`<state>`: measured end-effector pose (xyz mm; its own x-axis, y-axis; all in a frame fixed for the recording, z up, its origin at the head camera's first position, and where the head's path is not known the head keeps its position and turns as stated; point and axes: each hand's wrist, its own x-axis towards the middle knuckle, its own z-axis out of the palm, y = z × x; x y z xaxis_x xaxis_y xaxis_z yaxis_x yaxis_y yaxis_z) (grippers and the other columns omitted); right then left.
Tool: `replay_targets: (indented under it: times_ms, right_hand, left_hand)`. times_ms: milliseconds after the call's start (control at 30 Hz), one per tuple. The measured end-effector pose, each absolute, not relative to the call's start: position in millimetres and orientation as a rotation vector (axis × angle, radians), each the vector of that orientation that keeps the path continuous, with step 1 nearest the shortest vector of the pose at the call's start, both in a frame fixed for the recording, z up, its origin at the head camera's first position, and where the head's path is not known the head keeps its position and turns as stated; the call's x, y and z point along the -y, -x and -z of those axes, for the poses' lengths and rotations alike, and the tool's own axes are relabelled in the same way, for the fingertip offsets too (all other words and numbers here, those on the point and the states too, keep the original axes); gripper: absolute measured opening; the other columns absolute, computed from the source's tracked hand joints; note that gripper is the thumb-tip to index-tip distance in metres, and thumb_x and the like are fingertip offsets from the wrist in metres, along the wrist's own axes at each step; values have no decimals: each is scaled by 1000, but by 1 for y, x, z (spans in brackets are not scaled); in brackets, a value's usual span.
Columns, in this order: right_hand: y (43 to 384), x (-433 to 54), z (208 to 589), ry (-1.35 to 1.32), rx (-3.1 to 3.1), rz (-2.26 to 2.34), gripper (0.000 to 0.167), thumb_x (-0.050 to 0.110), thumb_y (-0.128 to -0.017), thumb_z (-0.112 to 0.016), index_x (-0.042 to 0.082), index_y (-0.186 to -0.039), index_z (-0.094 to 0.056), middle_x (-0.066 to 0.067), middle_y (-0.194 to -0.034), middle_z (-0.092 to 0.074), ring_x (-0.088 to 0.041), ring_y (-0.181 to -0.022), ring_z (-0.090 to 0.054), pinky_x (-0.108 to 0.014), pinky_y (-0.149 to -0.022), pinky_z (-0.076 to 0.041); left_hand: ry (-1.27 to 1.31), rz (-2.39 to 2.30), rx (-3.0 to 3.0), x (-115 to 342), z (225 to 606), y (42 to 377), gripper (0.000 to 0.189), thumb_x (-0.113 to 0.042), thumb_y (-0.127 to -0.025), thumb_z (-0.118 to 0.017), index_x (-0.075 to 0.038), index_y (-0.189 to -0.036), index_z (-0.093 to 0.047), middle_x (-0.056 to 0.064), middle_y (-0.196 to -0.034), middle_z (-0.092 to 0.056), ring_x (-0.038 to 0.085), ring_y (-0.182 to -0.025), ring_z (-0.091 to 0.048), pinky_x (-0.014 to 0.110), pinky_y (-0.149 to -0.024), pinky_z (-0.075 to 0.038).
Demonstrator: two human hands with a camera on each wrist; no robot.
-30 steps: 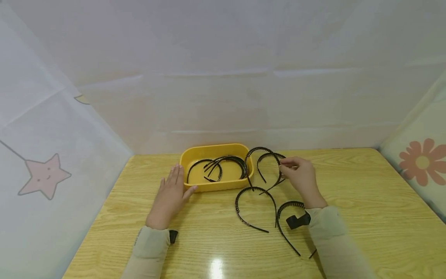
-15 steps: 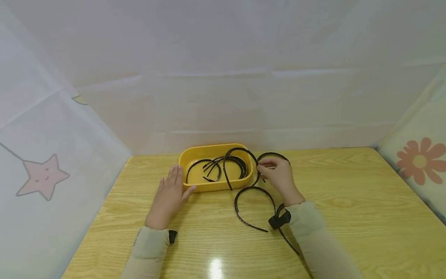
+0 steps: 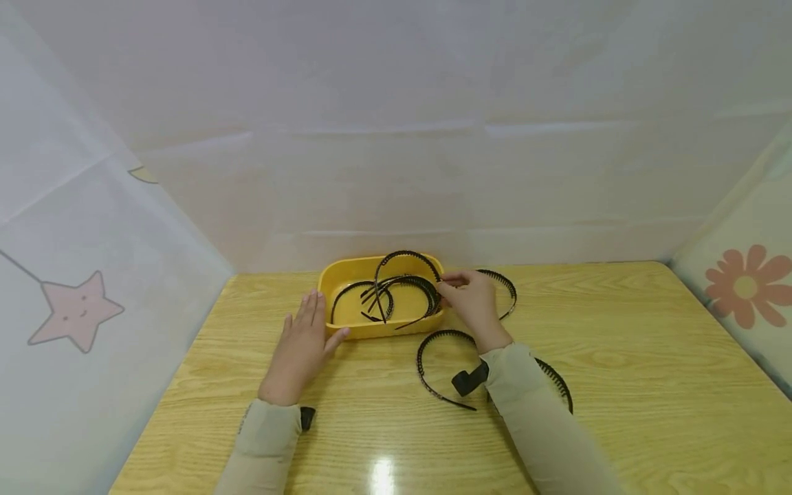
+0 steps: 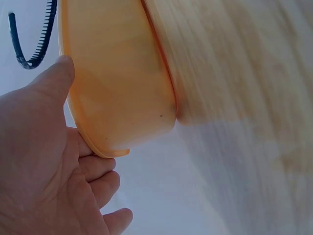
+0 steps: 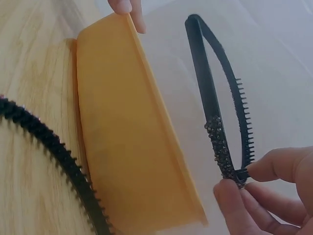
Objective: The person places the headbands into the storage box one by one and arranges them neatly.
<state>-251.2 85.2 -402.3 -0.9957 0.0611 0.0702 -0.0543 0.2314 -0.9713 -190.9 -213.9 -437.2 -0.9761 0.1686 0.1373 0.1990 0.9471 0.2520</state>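
Observation:
My right hand [image 3: 473, 302] pinches a black toothed headband [image 3: 405, 252] over the yellow plastic bin [image 3: 371, 333]. In the right wrist view the headband [image 5: 210, 98] stands upright above the bin's rim, its dark beaded section [image 5: 219, 147] near my thumb and fingertips. Several black headbands [image 3: 430, 292] lie in the bin, mostly toward its right end. My left hand [image 3: 300, 357] rests with straight fingers against the bin's left end, the thumb along its front wall. In the left wrist view the thumb of my left hand [image 4: 44, 156] touches the rim.
On the wooden table [image 3: 365, 399], one headband [image 3: 421, 364] lies in front of the bin and another headband [image 3: 515, 292] lies behind my right hand. A third headband [image 3: 559, 381] is partly hidden by my right forearm. A pale sheet [image 3: 396, 179] hangs behind the table.
My right hand has moved left with the pinched headband, from beside the bin to above it. The left hand has stayed on the bin's left end.

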Motion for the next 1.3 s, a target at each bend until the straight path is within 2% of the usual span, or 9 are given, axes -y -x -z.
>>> replay_targets:
  times_ms: [100,267,367,500,800,933,1100,1300]
  right_hand:
    - [255,-79,404,69,2320,-1991,22,8,-92,-72,-1,-112,-72,-14,-99,-71,-40,-85,-72,-51,-81,-60]
    - [260,-66,406,137,2220,-2044,21,5,-92,-72,-2,-111,-71,-17,-102,-69,-30,-75,-74,-51,-83,-60]
    - [262,-58,409,155,2189,-2041,20,5,-92,-72,-2,-110,-71,-17,-103,-68,-30,-76,-74,-50,-82,-60]
    - [264,-47,414,132,2165,-2085,21,5,-93,-72,-1,-112,-69,-16,-103,-65,-38,-84,-72,-52,-84,-60]
    - [264,-27,419,42,2233,-2044,22,6,-93,-72,-2,-114,-69,-15,-100,-67,-30,-77,-74,-53,-80,-60]
    - [264,-22,420,-59,2280,-1954,24,5,-94,-71,-5,-116,-68,-16,-100,-68,-29,-78,-74,-48,-77,-62]
    - [265,-19,426,-158,2380,-1756,25,7,-94,-72,-5,-116,-68,-13,-101,-69,-23,-85,-71,-33,-70,-61]
    - [266,-14,429,-195,2479,-1592,23,10,-94,-73,-2,-113,-70,-12,-103,-70,-25,-94,-69,-36,-75,-60]
  left_hand:
    - [279,405,2986,214,437,191,86,-52,-105,-48,9,-158,-17,28,-165,-13,44,-152,-14,66,-119,-13]
    - [279,399,2988,214,438,191,87,-52,-105,-48,10,-158,-17,28,-165,-13,44,-152,-14,66,-119,-13]
    - [281,400,2984,214,439,191,87,-52,-105,-48,10,-157,-17,29,-165,-14,44,-152,-15,66,-119,-13]
    - [280,407,2979,214,439,190,87,-51,-105,-49,10,-157,-17,29,-164,-14,44,-152,-15,66,-119,-13]
    - [286,396,2975,214,438,190,87,-51,-105,-49,9,-158,-17,28,-165,-14,44,-152,-14,66,-119,-13]
    - [285,388,2976,214,438,191,86,-51,-105,-48,9,-158,-17,28,-165,-14,43,-153,-14,66,-119,-12]
    - [282,388,2983,214,439,192,86,-51,-105,-48,9,-158,-17,28,-165,-13,43,-153,-14,65,-119,-12]
    - [278,404,2980,214,439,191,87,-52,-105,-48,10,-157,-17,28,-165,-14,44,-152,-14,66,-119,-12]
